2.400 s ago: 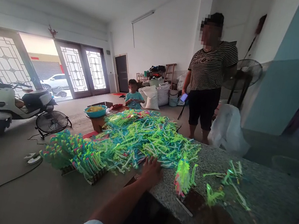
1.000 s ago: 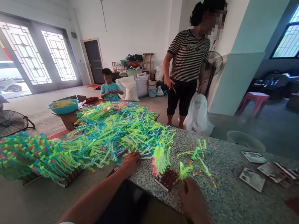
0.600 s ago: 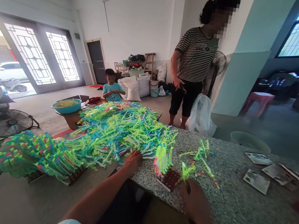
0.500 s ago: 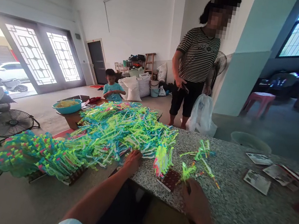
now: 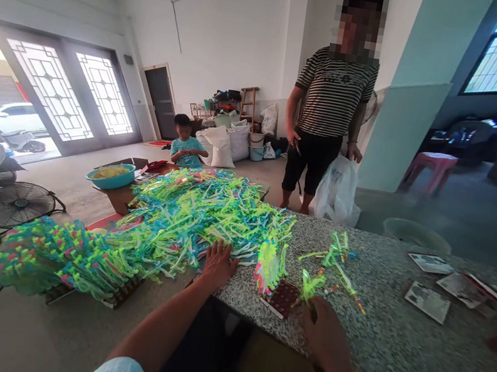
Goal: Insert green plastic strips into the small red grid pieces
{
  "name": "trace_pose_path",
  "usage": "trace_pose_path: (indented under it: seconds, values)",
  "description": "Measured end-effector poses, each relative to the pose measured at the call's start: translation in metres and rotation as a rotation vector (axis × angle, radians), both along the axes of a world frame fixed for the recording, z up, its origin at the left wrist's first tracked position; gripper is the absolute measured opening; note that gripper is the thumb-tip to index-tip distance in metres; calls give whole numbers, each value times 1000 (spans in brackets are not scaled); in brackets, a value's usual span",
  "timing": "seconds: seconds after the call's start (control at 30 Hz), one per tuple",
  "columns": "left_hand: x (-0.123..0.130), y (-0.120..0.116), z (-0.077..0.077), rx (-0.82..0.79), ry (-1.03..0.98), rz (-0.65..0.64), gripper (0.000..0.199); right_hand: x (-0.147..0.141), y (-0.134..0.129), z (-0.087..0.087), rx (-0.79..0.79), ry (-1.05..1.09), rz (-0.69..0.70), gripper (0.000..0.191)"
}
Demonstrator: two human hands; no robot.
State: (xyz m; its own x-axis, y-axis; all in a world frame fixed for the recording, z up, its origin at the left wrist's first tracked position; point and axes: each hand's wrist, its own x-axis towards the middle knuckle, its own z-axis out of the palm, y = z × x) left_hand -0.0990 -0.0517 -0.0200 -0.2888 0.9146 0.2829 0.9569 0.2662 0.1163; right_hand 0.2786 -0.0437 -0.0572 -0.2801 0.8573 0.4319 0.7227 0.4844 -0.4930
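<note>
The left hand [image 5: 218, 267], curled before, now spreads its fingers at the ribbon pile [image 5: 210, 214]; the right hand [image 5: 324, 329] still pinches 1 green bunch [image 5: 310, 285].

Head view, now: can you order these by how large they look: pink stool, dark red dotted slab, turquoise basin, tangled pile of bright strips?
1. Tangled pile of bright strips
2. Turquoise basin and pink stool: too alike to rank
3. Dark red dotted slab, counting its visible part
</note>
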Motion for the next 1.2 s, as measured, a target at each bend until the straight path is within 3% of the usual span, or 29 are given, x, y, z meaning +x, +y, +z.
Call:
trace_pose_path:
  seconds: [0.13,0.3,0.47,0.57,0.67,0.9,1.2]
  values:
    - [-1,6,0,-103,-14,-6,79,0,1,-1,14,0,-2,29]
    - [-4,21,2,-6,57,-48,78,-2,0,2,-9,19,-6,29]
    - [-18,57,23,-253,-36,-162,76,-2,-1,8,-53,27,-9,27]
    - [-24,69,38,-233,-33,-169,72,-3,-2,10,-55,37,-12,25]
    - [-21,61,37,-156,-11,-145,65,-4,-2,10,-47,48,-9,26]
    - [-4,24,4,-7,3,-126,49,-7,-3,9,-1,79,-22,25]
    - [1,19,10,70,44,-129,42,-9,-6,15,12,69,-21,23]
